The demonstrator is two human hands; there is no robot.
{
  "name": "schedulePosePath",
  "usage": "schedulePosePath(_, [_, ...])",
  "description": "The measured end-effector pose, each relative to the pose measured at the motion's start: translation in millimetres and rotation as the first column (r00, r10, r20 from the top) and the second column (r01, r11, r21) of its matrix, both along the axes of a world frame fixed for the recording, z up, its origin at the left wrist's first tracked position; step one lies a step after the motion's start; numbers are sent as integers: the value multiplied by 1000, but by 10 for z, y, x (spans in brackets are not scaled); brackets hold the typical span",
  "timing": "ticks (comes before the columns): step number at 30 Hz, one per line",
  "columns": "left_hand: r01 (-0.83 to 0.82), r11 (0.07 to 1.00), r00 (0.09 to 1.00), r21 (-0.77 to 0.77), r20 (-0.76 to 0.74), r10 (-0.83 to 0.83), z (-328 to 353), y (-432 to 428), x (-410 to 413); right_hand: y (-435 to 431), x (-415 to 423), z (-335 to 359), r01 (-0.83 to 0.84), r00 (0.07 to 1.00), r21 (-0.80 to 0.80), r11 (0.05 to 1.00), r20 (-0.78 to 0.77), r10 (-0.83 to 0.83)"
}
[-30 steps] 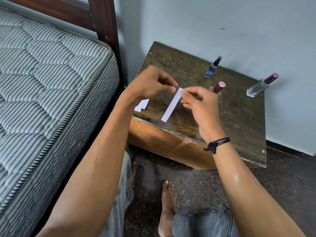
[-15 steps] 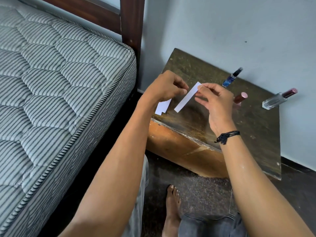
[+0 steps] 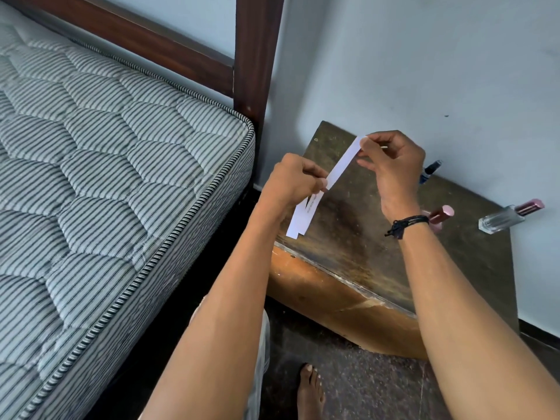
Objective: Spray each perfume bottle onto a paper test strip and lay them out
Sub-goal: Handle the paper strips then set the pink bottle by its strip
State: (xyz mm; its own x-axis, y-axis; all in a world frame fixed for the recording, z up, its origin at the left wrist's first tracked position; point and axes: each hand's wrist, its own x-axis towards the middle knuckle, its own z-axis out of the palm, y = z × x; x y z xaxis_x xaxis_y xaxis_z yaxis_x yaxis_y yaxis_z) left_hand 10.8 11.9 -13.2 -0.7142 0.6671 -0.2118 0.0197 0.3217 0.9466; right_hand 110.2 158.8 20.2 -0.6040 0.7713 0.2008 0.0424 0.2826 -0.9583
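Pink-capped perfume bottle [image 3: 443, 212], largely behind wrist of right hand [image 3: 391, 174]

Wears a black knotted cord bracelet [image 3: 407, 223] on the right wrist and pale grey trousers [image 3: 262, 344]; goes on a bare foot [image 3: 309, 389].

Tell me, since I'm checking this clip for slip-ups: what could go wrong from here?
The right hand pinches the paper strip only at its top; it may bend or slip.
The left hand holds the spare strips unevenly stacked; one could drop.
The clear bottle sits near the right edge of the table and could get knocked off.
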Motion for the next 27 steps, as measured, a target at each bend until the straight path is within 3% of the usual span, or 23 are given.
schedulePosePath(6, [-85,982,984,171,168,56,41,-19,8,-86,79,152,19,998,82,996,-58,-14])
schedulePosePath(12, [-94,951,972,294,235,23,132,-36,57,-224,141,344,-4,991,121,993,-129,19])
schedulePosePath(23, [122,825,947,551,184,-263,286,-133,72,-198,76,614,16,992,84,996,-123,-5])
schedulePosePath(27, [147,789,940,597,163,-299,311,-169,57,-156,86,575,41,995,73,996,-94,-34])
